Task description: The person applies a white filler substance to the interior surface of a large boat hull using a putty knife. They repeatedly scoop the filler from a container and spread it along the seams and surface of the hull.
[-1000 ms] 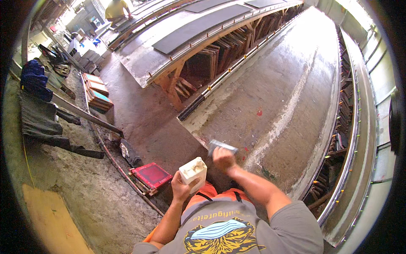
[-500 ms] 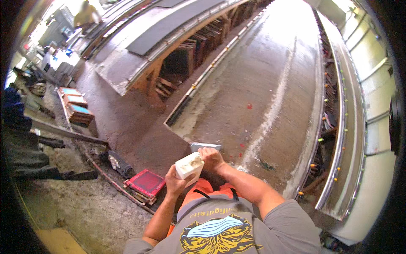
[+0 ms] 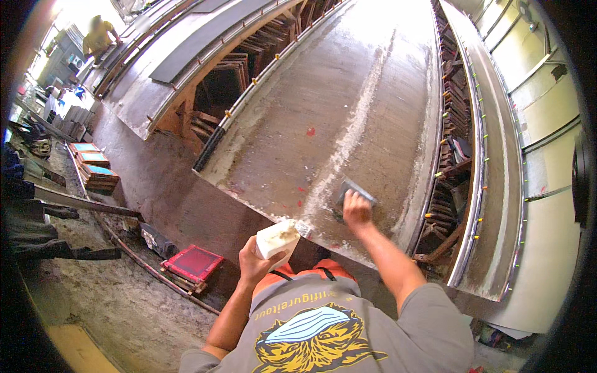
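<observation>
My left hand (image 3: 255, 262) is wrapped round a white box-shaped container (image 3: 278, 239) and holds it in front of my body, by the near edge of the long table (image 3: 292, 81). Yellowish residue marks the container's upper face. Farther right, my right hand (image 3: 357, 211) grips a flat grey scraper with a wide blade (image 3: 359, 191). The scraper is low over the near right part of the tabletop; whether its edge touches the surface I cannot tell. A whitish streak runs lengthwise along the table, left of the scraper.
Left of me, a red-framed screen (image 3: 193, 263) lies low beside a floor pipe. Beyond it sit stacked wooden frames with blue panels (image 3: 93, 166). A second long table (image 3: 140, 102) stands left, a narrow one (image 3: 497, 155) right. A person (image 3: 99, 38) is far left.
My right hand has moved from beside the container out to the right over the table, taking the scraper along. My left hand still holds the container. The view has shifted rightward.
</observation>
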Available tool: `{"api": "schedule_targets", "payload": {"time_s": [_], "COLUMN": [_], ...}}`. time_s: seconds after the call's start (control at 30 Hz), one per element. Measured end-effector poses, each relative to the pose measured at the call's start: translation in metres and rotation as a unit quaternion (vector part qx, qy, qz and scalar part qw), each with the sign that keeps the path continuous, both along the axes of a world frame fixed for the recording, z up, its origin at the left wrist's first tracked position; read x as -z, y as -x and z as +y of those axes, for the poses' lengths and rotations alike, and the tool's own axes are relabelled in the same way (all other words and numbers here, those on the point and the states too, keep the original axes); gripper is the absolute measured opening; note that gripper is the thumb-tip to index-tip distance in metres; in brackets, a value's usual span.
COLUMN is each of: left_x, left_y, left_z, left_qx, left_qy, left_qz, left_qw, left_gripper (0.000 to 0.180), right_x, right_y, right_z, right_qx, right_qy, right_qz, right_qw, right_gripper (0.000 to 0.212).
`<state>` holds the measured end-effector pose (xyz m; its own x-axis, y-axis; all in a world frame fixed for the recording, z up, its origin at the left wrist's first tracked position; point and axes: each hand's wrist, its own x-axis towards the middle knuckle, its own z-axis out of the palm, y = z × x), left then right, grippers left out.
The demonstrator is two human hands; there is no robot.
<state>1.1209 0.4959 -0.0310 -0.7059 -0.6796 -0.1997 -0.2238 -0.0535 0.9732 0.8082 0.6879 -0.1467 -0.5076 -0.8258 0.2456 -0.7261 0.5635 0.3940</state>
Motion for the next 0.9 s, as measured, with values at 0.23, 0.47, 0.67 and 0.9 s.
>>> {"api": "schedule_targets", "payload": {"time_s": [0.23,0.47,0.67,0.9], "left_x": [0.008,-0.018,-0.016,0.009], "left_y": [0.014,0.011,-0.011,-0.038], "left_z": [0.075,0.101,0.091,0.055], "left_qx": [-0.067,-0.121,-0.115,-0.185], "left_qy": [-0.044,-0.018,0.040,0.028], "left_qz": [0.049,0.043,0.015,0.024], "left_qw": [0.996,0.992,0.993,0.982], "left_gripper": [0.058,0.057,0.059,0.057], "right_x": [-0.031,-0.047,-0.016,-0.020], "right_y": [0.032,0.044,0.053,-0.124], "right_z": [0.030,-0.126,-0.199,-0.149], "right_qx": [-0.111,-0.131,-0.136,-0.292], "right_qy": [0.188,0.094,0.115,0.116], "right_qz": [-0.151,-0.159,-0.170,-0.113], "right_qw": [0.964,0.974,0.969,0.943], "right_gripper": [0.046,0.010,0.017,0.009]}}
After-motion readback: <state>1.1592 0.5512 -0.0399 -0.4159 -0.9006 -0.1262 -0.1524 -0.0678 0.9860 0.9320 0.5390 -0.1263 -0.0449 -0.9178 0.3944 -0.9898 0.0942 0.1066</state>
